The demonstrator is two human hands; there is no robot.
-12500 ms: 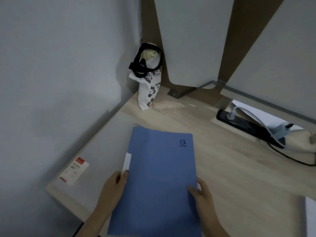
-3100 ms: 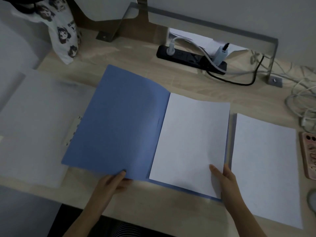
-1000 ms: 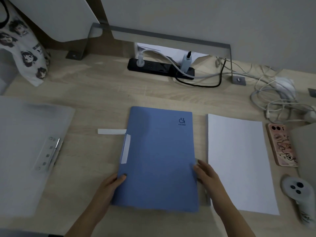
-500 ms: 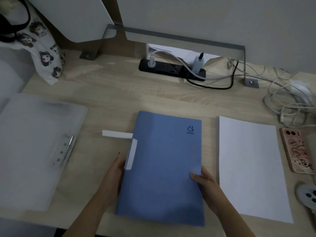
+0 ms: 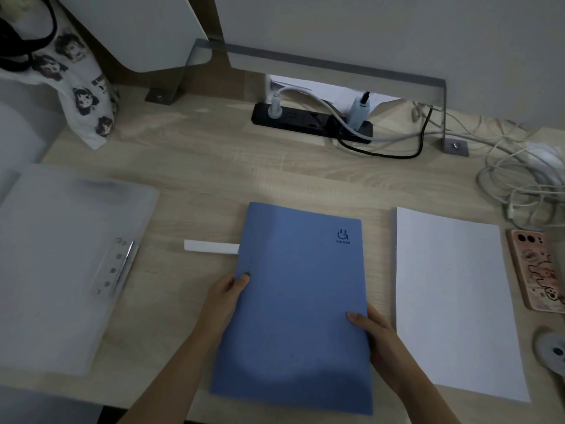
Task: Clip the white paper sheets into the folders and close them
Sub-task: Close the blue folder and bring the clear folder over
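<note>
Left hand [image 5: 225, 296] and right hand [image 5: 374, 335] pinch opposite edges of closed blue card folder [image 5: 301, 304]; best lifted level, covers together.

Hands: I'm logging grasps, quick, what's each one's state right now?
Left hand: grips the blue folder at its left edge.
Right hand: grips the blue folder at its right edge.

Wooden desk [image 5: 214, 166] w/ a black power strip [image 5: 305, 119] at the back, a white plug [image 5: 273, 108] & a pale adapter [image 5: 359, 113] in it. Black cable [image 5: 397, 154] loops in front of the strip; white cables [image 5: 519, 185] lie tangled far right. Pink-cased phone [image 5: 538, 267] lies near the right edge, white controller [image 5: 553, 350] just below it. Printed tote bag [image 5: 85, 96] stands back left
</note>
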